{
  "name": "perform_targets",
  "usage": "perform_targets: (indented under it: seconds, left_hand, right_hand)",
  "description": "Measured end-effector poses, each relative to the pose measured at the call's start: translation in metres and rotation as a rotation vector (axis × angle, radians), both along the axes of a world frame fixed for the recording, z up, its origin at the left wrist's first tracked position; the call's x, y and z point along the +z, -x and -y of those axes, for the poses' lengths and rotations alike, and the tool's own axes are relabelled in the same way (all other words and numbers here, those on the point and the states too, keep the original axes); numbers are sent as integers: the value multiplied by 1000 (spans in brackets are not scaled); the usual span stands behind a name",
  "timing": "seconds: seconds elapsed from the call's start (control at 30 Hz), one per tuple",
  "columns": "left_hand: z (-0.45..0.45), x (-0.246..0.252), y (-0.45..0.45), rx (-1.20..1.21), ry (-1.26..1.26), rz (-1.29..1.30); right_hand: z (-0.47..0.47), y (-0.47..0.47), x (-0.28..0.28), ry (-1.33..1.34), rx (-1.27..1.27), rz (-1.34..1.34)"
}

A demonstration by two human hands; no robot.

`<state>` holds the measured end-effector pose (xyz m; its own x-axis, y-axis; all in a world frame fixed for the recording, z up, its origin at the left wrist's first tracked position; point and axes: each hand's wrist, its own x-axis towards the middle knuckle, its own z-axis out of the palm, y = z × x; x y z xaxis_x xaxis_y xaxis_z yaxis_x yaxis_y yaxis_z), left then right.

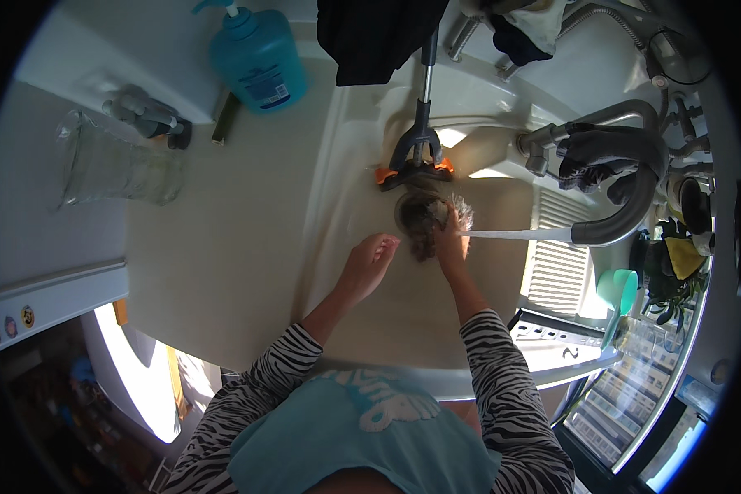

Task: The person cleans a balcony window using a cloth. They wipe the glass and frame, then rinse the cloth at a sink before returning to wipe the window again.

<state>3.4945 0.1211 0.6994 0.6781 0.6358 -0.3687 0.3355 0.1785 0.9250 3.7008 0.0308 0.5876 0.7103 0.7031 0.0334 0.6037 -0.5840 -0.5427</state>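
My right hand (451, 244) is low in the pale sink basin (395, 321), under a water stream (519, 234) that splashes over it. Its fingers are at a dark, wet, lumpy mass (421, 247) and a small pale piece (438, 211) by the round drain (407, 213). Splashing water blurs what the fingers hold, if anything. To the left, my left hand (370, 254) hovers over the basin with its fingers curled in, and nothing shows in it. Just beyond the drain stands a mop head with orange clips (415, 173), its dark handle (421, 120) reaching away from me.
A curved metal faucet (623, 216) with dark gloves or cloths (593, 154) hung on it juts in from the right. At the far left stand a turquoise pump bottle (259, 68) and a glass vase (117, 163). Black cloth (376, 37) hangs at the back; a green scoop (619, 293) lies right.
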Motion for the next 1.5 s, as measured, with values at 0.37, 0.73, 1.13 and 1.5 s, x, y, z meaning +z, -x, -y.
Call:
perform_targets:
  seconds: [0.37,0.73,1.13,1.5]
  left_hand:
    - [3,11,0,-47,24,19]
    - [0,-5,0,-16,31,91]
    - [12,-37,5,-97,-94,-76]
    - [67,-74,-76,-187,-385,-52]
  right_hand:
    - [-7,4,-55,-32,-270,40]
    - [3,94,-18,206,650,-79]
    - [61,22,16,231,-108,-501]
    - [32,-61,42,-254,-448,-1155]
